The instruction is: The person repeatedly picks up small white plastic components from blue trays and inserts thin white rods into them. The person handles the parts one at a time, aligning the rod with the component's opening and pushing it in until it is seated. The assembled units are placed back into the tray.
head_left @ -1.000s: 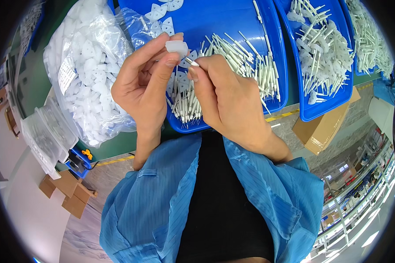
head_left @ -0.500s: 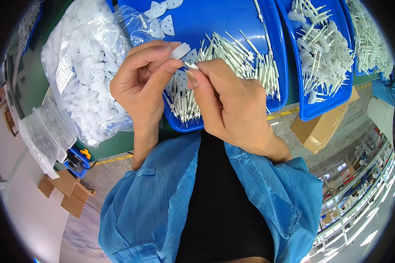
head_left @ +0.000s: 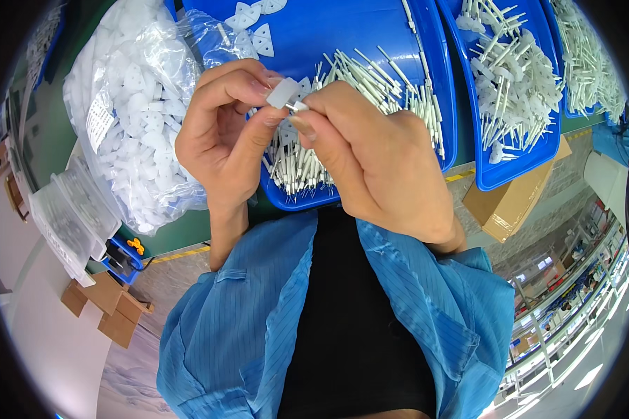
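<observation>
Between the thumb and fingers of my left hand [head_left: 223,129] is a small white plastic piece [head_left: 282,93], flat and pale. My right hand [head_left: 377,153] pinches a thin white rod with a metal tip [head_left: 298,106]. The tip meets the lower right edge of the plastic piece; how deep it sits cannot be seen. Both hands are over the near part of a blue tray [head_left: 307,202]. In that tray lie many white rods with metal ends [head_left: 370,84] and several white triangular plates with holes [head_left: 262,40], partly hidden behind my hands.
A clear bag full of white plastic pieces [head_left: 143,133] lies on the left. To the right, a second blue tray [head_left: 500,180] holds rods with plates on them, above a cardboard box [head_left: 507,209]. Clear plastic containers [head_left: 70,209] stand at the left edge.
The plastic piece has tilted and moved slightly down and left, and the rod's metal tip now meets it. My right hand has turned a little and shifted toward the left.
</observation>
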`<action>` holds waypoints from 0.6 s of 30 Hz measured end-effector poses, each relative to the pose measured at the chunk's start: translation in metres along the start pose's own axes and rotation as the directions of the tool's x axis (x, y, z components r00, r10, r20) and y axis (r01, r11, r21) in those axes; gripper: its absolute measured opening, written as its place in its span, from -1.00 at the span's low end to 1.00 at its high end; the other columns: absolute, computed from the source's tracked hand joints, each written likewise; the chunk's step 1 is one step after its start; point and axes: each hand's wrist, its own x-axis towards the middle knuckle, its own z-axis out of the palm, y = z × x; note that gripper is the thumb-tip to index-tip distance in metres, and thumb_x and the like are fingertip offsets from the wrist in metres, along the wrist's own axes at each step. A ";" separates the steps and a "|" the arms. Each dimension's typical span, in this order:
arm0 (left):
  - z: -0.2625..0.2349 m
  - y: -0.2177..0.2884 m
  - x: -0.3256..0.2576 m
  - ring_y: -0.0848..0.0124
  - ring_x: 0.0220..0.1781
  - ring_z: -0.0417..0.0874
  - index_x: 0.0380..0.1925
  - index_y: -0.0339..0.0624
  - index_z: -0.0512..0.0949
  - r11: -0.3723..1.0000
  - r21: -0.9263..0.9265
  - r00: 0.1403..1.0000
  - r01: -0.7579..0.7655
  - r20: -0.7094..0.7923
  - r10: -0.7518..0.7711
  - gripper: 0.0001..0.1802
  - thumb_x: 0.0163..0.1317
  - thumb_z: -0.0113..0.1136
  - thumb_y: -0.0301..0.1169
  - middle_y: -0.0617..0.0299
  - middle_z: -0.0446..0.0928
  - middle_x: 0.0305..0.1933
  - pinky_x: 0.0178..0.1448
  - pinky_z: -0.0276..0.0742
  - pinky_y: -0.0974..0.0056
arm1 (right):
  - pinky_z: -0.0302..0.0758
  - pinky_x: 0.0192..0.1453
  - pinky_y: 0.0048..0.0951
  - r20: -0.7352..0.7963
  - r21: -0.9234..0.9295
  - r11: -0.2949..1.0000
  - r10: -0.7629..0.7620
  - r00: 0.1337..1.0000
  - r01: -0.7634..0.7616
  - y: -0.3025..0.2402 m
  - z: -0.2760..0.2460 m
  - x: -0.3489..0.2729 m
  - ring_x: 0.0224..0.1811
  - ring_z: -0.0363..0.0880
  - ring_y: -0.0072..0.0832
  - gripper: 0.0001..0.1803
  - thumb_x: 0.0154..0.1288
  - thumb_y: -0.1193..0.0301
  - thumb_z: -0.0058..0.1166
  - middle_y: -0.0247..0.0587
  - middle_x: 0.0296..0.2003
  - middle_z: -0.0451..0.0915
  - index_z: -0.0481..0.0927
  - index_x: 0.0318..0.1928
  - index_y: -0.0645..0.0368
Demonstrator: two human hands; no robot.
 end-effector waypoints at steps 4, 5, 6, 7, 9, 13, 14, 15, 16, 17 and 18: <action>0.001 0.004 0.001 0.30 -0.09 0.62 -0.17 -0.41 0.52 1.000 0.006 0.999 0.030 0.026 -0.031 -0.75 0.14 0.26 -0.75 -0.06 0.52 -0.06 0.04 0.59 0.27 | 0.42 -0.60 -0.41 0.050 0.318 0.948 -0.049 0.998 0.031 0.017 0.006 0.004 -0.65 0.56 -0.32 -0.87 0.42 0.42 0.10 -0.18 -0.60 0.54 0.53 -0.17 0.23; 0.004 0.006 0.001 0.30 -0.09 0.62 -0.17 -0.41 0.51 0.999 -0.029 0.999 0.027 0.024 -0.026 -0.75 0.14 0.26 -0.76 -0.07 0.52 -0.07 0.04 0.59 0.26 | 0.41 -0.65 -0.38 0.032 0.385 0.922 -0.062 0.998 0.045 0.020 0.010 0.004 -0.70 0.54 -0.28 -0.87 0.42 0.41 0.11 -0.18 -0.65 0.51 0.52 -0.18 0.21; 0.005 0.006 0.000 0.30 -0.09 0.62 -0.17 -0.41 0.51 0.998 -0.064 1.000 0.023 0.022 -0.022 -0.76 0.14 0.25 -0.76 -0.08 0.52 -0.07 0.05 0.59 0.26 | 0.39 -0.70 -0.35 0.012 0.449 0.892 -0.072 0.997 0.059 0.023 0.013 0.003 -0.75 0.51 -0.25 -0.87 0.41 0.39 0.12 -0.19 -0.69 0.49 0.52 -0.19 0.20; 0.005 0.006 0.001 0.29 -0.10 0.62 -0.18 -0.42 0.51 0.999 -0.048 1.000 0.003 0.024 -0.002 -0.76 0.14 0.25 -0.75 -0.09 0.52 -0.08 0.04 0.60 0.25 | 0.39 -0.71 -0.37 -0.035 0.441 0.895 -0.062 0.997 0.071 0.023 0.018 0.002 -0.77 0.49 -0.28 -0.87 0.42 0.38 0.11 -0.22 -0.71 0.47 0.53 -0.19 0.19; 0.004 0.004 0.002 0.27 -0.12 0.64 -0.20 -0.42 0.52 0.999 -0.018 0.999 -0.038 0.028 0.039 -0.78 0.13 0.24 -0.74 -0.10 0.53 -0.10 0.02 0.61 0.24 | 0.41 -0.66 -0.41 -0.099 0.278 0.953 -0.098 0.990 0.122 0.019 0.018 -0.002 -0.72 0.52 -0.35 -0.88 0.41 0.40 0.13 -0.24 -0.64 0.51 0.54 -0.20 0.19; 0.004 0.007 0.003 0.22 -0.20 0.67 -0.28 -0.41 0.53 0.988 0.085 0.991 -0.127 0.040 0.124 -0.85 0.12 0.24 -0.72 -0.12 0.57 -0.19 -0.04 0.65 0.20 | 0.40 -0.67 -0.45 -0.223 -0.160 0.944 -0.320 0.921 0.289 0.015 0.023 -0.005 -0.74 0.49 -0.46 -0.88 0.37 0.39 0.17 -0.33 -0.66 0.46 0.54 -0.24 0.16; 0.003 0.009 0.005 0.21 -0.21 0.68 -0.30 -0.40 0.54 0.979 0.147 0.989 -0.144 0.056 0.137 -0.86 0.12 0.23 -0.71 -0.13 0.58 -0.21 -0.06 0.66 0.19 | 0.38 -0.71 -0.44 -0.255 -0.194 0.934 -0.343 0.904 0.300 0.014 0.026 -0.004 -0.78 0.45 -0.47 -0.87 0.37 0.38 0.17 -0.37 -0.71 0.42 0.53 -0.25 0.14; 0.003 0.010 0.006 0.20 -0.23 0.69 -0.32 -0.40 0.54 0.965 0.207 0.986 -0.162 0.072 0.150 -0.88 0.12 0.23 -0.71 -0.13 0.60 -0.24 -0.07 0.67 0.18 | 0.36 -0.74 -0.44 -0.287 -0.230 0.924 -0.364 0.886 0.305 0.014 0.028 -0.004 -0.82 0.41 -0.49 -0.87 0.36 0.36 0.18 -0.42 -0.76 0.37 0.53 -0.27 0.12; 0.003 0.009 0.005 0.19 -0.23 0.69 -0.32 -0.39 0.55 0.973 0.170 0.987 -0.158 0.057 0.150 -0.87 0.11 0.23 -0.72 -0.13 0.60 -0.24 -0.09 0.68 0.19 | 0.35 -0.74 -0.44 -0.292 -0.233 0.927 -0.354 0.888 0.293 0.011 0.029 -0.004 -0.83 0.40 -0.50 -0.86 0.34 0.36 0.20 -0.44 -0.77 0.34 0.53 -0.28 0.12; 0.004 0.009 0.004 0.19 -0.24 0.70 -0.33 -0.39 0.56 0.979 0.132 0.988 -0.154 0.042 0.150 -0.86 0.10 0.23 -0.73 -0.13 0.61 -0.25 -0.10 0.69 0.19 | 0.36 -0.73 -0.44 -0.278 -0.241 0.924 -0.358 0.891 0.296 0.011 0.029 -0.005 -0.81 0.40 -0.49 -0.85 0.31 0.37 0.22 -0.44 -0.76 0.34 0.52 -0.29 0.12; 0.004 0.008 0.004 0.18 -0.24 0.71 -0.33 -0.38 0.56 0.984 0.093 0.988 -0.151 0.027 0.149 -0.85 0.08 0.24 -0.74 -0.13 0.62 -0.25 -0.11 0.70 0.19 | 0.36 -0.71 -0.43 -0.264 -0.250 0.921 -0.362 0.894 0.299 0.010 0.029 -0.005 -0.80 0.41 -0.49 -0.85 0.29 0.38 0.24 -0.44 -0.74 0.34 0.52 -0.30 0.13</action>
